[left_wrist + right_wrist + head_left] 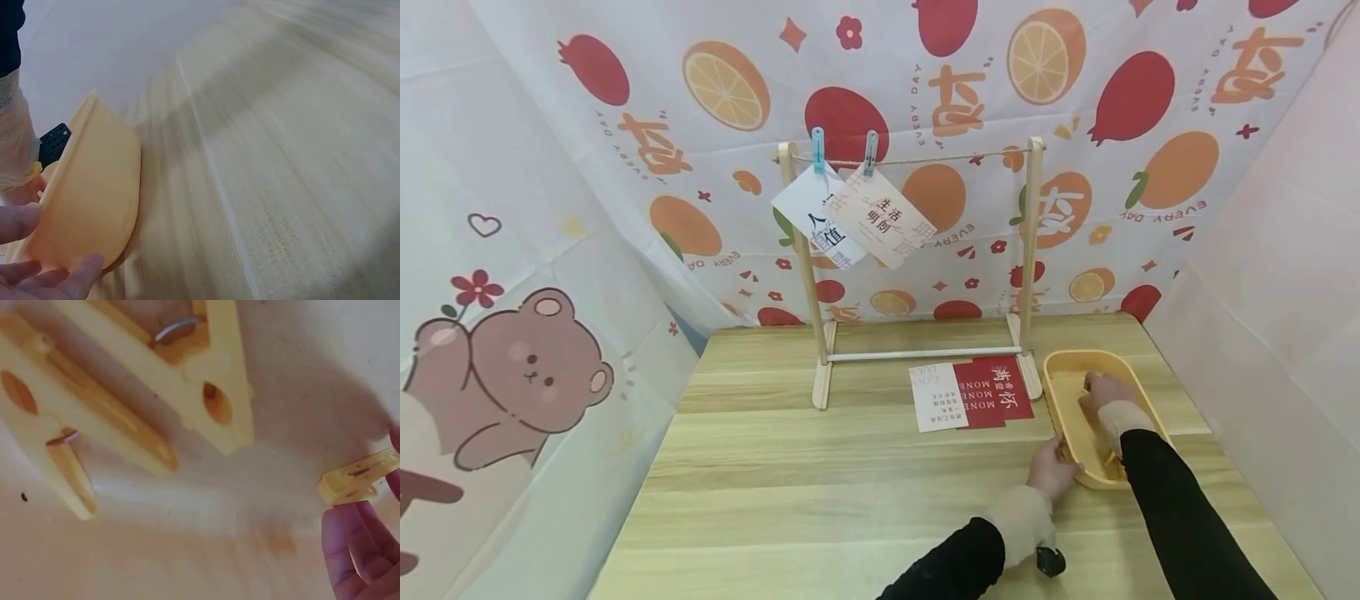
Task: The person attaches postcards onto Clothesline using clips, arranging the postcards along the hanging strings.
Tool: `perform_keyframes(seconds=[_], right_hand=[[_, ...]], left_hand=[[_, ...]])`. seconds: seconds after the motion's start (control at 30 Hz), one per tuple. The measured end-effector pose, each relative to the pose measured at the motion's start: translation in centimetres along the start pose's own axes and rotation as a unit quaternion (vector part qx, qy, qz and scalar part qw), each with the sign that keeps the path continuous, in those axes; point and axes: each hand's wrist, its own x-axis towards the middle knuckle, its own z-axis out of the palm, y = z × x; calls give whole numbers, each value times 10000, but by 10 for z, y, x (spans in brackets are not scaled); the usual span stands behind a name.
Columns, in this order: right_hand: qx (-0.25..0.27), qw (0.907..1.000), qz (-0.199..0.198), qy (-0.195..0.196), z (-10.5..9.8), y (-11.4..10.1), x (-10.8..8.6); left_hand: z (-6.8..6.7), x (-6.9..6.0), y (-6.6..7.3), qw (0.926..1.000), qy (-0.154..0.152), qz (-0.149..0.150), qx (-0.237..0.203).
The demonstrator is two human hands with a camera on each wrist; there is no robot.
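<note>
- Yellow clothespin (356, 480) is pinched by the fingertips of the right hand (1107, 392), inside the yellow tray (1063, 404).
- Picking up one clothespin appears to be the step in hand; for the next move, a firm pinch and a lift clear of the tray's wall are probably required.
- Right arm is stretched forward over the near right rim, with the hand lowered.
- Near left corner is gripped by the left hand (1051, 471), thumb at the rim, fingers against the outer wall.

Your black-sleeved forearms (1180, 508) extend forward, the right hand (1108, 390) farther out, its digits in a pinch, the left hand (1054, 469) nearer you, thumb (17, 222) set apart from its fingers (81, 278).
</note>
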Motion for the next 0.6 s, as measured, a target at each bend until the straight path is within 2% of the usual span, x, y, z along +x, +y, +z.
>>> perform_keyframes(seconds=[0.07,0.33,0.47,0.6], right_hand=[[-1,10000,-16,-22,6,4,3],[-70,9999,74,-101,23,16,12],[382,9992,92,-26,23,18,16],[976,9949,-160,180,21,16,18]], left_hand=[[0,0,-1,9999,-6,42,-108],[-1,0,-3,9999,2,156,-45],[-1,-1,-2,9992,-74,38,-380],[-1,-1,-1,9985,-51,-122,-529]])
